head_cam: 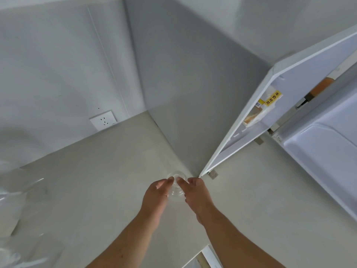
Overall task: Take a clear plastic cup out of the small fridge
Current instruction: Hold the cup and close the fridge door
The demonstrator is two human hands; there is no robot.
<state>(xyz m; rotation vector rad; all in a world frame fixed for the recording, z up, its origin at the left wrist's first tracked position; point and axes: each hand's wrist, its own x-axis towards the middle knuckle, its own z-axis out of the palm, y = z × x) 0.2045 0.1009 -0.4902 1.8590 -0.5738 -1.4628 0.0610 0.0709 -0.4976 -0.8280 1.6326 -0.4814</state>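
Note:
A clear plastic cup stands on the pale countertop, just left of the fridge door's lower corner. My left hand grips its left side and my right hand grips its right side, fingertips almost meeting over the rim. The small white fridge stands at the right with its door swung open toward the wall. A bread bag with a yellow label sits in the door shelf.
A wall socket sits low on the left wall. Clear plastic containers lie at the left edge of the counter. The counter's front edge runs below my forearms. An orange item shows inside the fridge.

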